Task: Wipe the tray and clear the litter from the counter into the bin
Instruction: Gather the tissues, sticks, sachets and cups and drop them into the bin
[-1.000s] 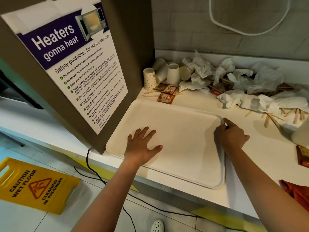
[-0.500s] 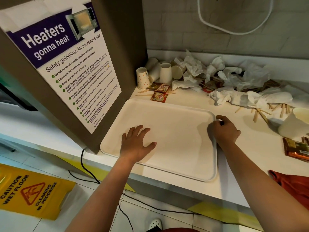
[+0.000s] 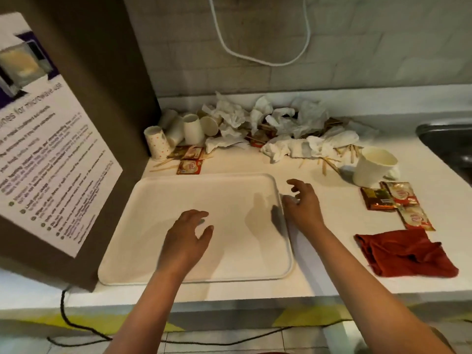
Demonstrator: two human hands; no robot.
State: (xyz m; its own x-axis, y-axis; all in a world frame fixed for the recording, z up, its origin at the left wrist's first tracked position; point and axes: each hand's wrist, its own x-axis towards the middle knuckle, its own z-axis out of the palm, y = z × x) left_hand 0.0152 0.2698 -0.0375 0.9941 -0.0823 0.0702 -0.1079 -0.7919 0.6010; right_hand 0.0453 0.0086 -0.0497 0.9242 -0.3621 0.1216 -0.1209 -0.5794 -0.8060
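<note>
— Cream plastic, that tray point(image 3: 229, 200); where does it lie?
— Flat on the white counter point(image 3: 332, 277), its left edge close against the brown cabinet point(image 3: 102, 98) that bears the microwave notice point(image 3: 51, 154).
— And the hands?
— The left hand point(image 3: 185, 238) is over the tray's near middle, palm down, fingers spread loosely, holding nothing; whether it touches the surface I cannot tell. The right hand point(image 3: 301, 205) is at the tray's right rim, fingers apart and curled, also holding nothing; it looks to be at the rim or just off it.
— The litter?
— Beyond the tray's far edge: paper cups point(image 3: 178, 131) standing and tipped toward the far left corner, crumpled tissues point(image 3: 281, 129) heaped along the wall, wooden stirrers point(image 3: 339, 157) scattered among them, and sachets point(image 3: 190, 159) just past the far rim.
— Anything to the right of the tray?
— A white cup point(image 3: 375, 167) stands well right of the far corner, more sachets point(image 3: 398, 203) nearer than it, and a red cloth point(image 3: 406, 251) lies crumpled right of the tray's near half, apart from it.
— Farther right?
— A steel sink point(image 3: 449, 141), partly out of view.
</note>
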